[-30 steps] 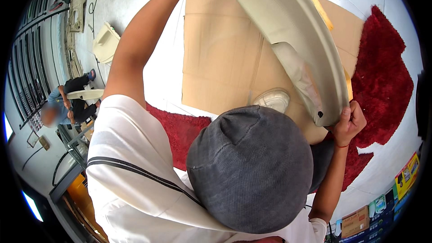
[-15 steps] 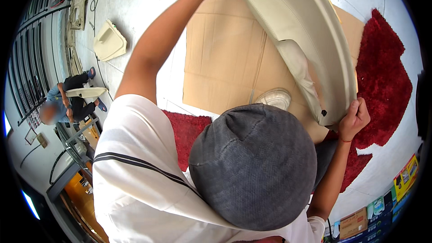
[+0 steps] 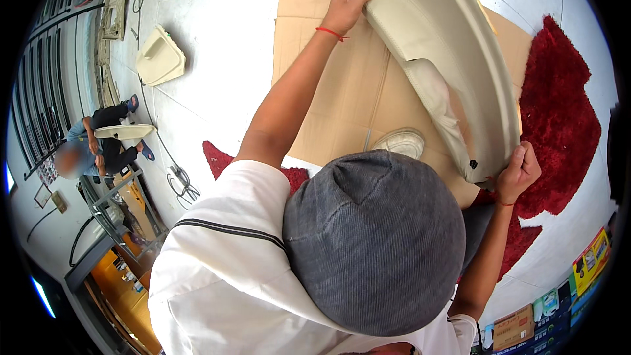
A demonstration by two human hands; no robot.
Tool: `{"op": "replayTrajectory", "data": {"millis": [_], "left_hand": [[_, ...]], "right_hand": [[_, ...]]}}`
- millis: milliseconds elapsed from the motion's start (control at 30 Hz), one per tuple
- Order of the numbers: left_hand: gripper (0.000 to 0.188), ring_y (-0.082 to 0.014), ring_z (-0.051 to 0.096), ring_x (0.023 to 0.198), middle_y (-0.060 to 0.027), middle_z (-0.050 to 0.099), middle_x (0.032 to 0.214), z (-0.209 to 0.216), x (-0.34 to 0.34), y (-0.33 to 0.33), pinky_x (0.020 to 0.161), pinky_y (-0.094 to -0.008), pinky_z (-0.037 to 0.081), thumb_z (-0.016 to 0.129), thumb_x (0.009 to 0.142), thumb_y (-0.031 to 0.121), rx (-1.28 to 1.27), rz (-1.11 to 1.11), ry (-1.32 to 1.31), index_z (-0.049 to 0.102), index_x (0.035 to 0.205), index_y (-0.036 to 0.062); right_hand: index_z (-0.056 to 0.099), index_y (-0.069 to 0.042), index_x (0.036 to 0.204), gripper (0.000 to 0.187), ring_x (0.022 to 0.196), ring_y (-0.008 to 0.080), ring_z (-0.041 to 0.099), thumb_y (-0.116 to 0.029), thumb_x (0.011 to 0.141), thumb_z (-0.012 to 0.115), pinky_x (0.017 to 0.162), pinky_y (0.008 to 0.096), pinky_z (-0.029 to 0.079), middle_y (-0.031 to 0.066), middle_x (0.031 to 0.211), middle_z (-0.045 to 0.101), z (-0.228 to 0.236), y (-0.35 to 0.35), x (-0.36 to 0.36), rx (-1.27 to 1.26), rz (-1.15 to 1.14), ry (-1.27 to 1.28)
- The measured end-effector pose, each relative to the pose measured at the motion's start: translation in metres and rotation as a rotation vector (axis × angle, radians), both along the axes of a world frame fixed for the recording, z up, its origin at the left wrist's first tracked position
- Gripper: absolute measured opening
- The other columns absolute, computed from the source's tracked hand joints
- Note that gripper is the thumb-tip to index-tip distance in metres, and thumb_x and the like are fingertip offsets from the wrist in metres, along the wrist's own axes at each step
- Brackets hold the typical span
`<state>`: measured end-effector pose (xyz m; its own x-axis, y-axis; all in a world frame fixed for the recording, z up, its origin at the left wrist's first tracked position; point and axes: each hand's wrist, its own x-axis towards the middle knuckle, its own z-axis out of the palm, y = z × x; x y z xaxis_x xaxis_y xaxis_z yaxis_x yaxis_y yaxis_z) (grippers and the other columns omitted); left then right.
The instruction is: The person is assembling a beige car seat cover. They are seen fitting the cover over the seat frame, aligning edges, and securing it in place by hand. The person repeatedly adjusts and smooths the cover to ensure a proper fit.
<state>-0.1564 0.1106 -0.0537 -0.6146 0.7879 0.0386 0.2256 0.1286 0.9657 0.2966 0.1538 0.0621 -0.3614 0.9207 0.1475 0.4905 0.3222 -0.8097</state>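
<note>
A long, curved beige car door trim panel (image 3: 434,23) slants across the upper right over a flat cardboard sheet (image 3: 328,85). Its padded cover has a stitched seam, and near the lower end the covering is wrinkled beside a recess. My left hand (image 3: 347,5) grips the panel's upper left edge, thumb on the beige surface, some fingers hidden behind. At the lower right end, my right hand (image 3: 518,172) is closed around the rim. A small black piece (image 3: 472,164) shows at that lower corner.
Red shaggy mats (image 3: 559,118) lie right of the cardboard. A shoe (image 3: 401,142) rests on it; a dark grey cap (image 3: 374,243) blocks the lower middle. Another beige panel (image 3: 161,56) and cables (image 3: 183,184) lie left, near a seated person (image 3: 98,141). Boxes (image 3: 514,329) stand lower right.
My left hand has moved down and right along the panel's edge, its arm swinging inward, uncovering the cables and more red mat. The right hand and the panel have hardly moved.
</note>
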Motion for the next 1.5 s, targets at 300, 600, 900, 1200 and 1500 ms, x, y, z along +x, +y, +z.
{"op": "replayTrajectory", "data": {"millis": [300, 600, 900, 1200, 1500], "left_hand": [[0.052, -0.0284, 0.056, 0.132, -0.0217, 0.06, 0.142, 0.026, -0.011, 0.01, 0.113, -0.0394, 0.041, 0.051, 0.105, 0.026, -0.103, 0.14, -0.215, 0.054, 0.142, -0.0101], [0.066, -0.0513, 0.03, 0.148, -0.0373, 0.031, 0.159, 0.006, 0.049, 0.001, 0.124, -0.0524, 0.022, 0.052, 0.102, 0.027, -0.123, 0.135, 0.846, 0.037, 0.149, -0.0177], [0.077, -0.0491, 0.038, 0.143, -0.0366, 0.043, 0.152, 0.067, 0.145, -0.001, 0.121, -0.0566, 0.028, 0.056, 0.098, 0.044, -0.348, -0.347, 1.089, 0.043, 0.145, -0.0153], [0.048, -0.0399, 0.064, 0.12, -0.0256, 0.068, 0.126, 0.061, 0.227, -0.029, 0.106, -0.0434, 0.048, 0.061, 0.102, 0.032, 0.076, -0.676, 0.327, 0.061, 0.14, 0.0013], [0.083, -0.0369, 0.022, 0.156, -0.0312, 0.015, 0.167, 0.081, 0.193, -0.015, 0.127, -0.043, 0.025, 0.053, 0.108, 0.036, -0.135, -0.099, -1.303, 0.01, 0.157, -0.0156]], "right_hand": [[0.041, -0.004, 0.069, 0.048, 0.06, 0.009, 0.033, -0.032, 0.102, 0.061, 0.052, 0.0288, 0.026, 0.0002, 0.062, 0.034, 0.003, -0.011, -0.004, 0.004, 0.005, 0.044], [0.043, -0.004, 0.069, 0.045, 0.061, 0.0084, 0.032, -0.027, 0.098, 0.067, 0.053, 0.029, 0.027, -0.0006, 0.064, 0.032, 0.011, -0.009, -0.005, -0.001, -0.025, 0.019], [0.04, -0.003, 0.069, 0.045, 0.064, 0.0069, 0.03, -0.02, 0.101, 0.065, 0.054, 0.0265, 0.026, -0.0018, 0.065, 0.032, -0.001, -0.006, -0.003, -0.009, -0.051, 0.089], [0.051, -0.003, 0.067, 0.049, 0.064, 0.004, 0.031, -0.031, 0.107, 0.062, 0.054, 0.0256, 0.026, -0.0093, 0.067, 0.038, -0.032, 0.012, 0.012, -0.217, -0.362, 0.152], [0.056, -0.004, 0.063, 0.053, 0.063, 0.0024, 0.035, -0.036, 0.105, 0.065, 0.055, 0.0246, 0.029, -0.0119, 0.066, 0.042, -0.055, 0.025, 0.015, -0.376, -0.494, 0.207]]}}
